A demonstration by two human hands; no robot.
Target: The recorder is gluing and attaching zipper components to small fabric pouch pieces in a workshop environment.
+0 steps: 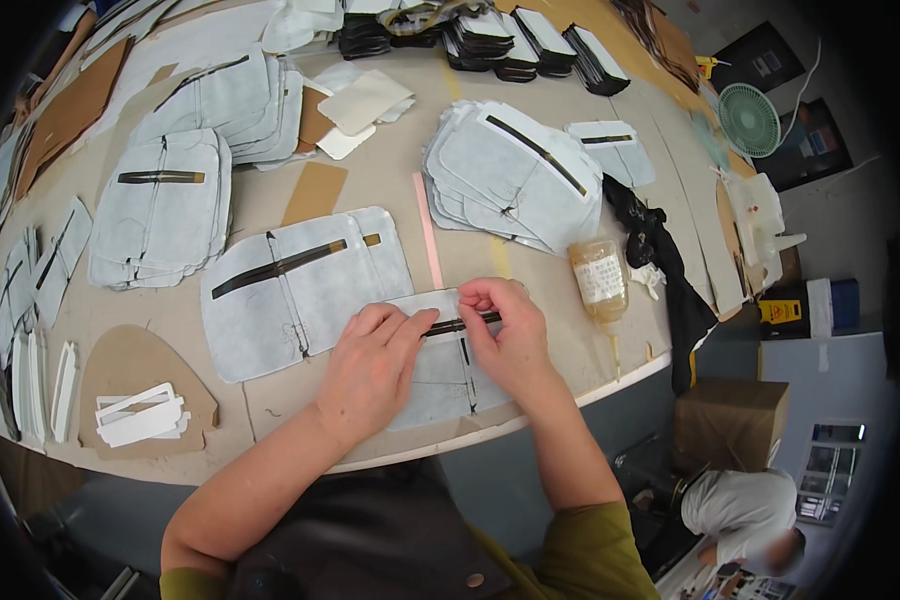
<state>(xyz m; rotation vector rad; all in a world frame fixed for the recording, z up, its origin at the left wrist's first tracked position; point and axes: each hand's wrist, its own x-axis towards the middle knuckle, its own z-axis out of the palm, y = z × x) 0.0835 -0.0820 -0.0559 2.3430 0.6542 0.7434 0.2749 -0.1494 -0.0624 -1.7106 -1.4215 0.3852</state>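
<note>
"Pale grey panel (435, 385), where is it?"

"Flat on the table (380, 185) near its front edge, under the hands and partly hidden by them. A dark strip (450, 326), perhaps a zipper, runs across it between the two hands."

"What are the hands doing?"

"They are slightly apart. The left hand (372, 362) lies over the panel, palm down, fingertips by the strip's left part. The right hand (510, 330) is curled at the other side, thumb and forefinger bent toward each other over the strip. I cannot tell whether either pinches tight."

"Which step is this?"

"I'd judge that the strip is being lined up and pressed along the panel. A glue bottle (600, 280) lies to the right of the hands, though I see no glue on the work."

"And the next move?"

"It probably calls for the left hand to steady the panel while the right fingers smooth the strip straight. A larger grey panel (240, 335), just left of and beyond the hands, bears a similar strip; a stack of panels (510, 175) sits beyond the right hand."
</note>
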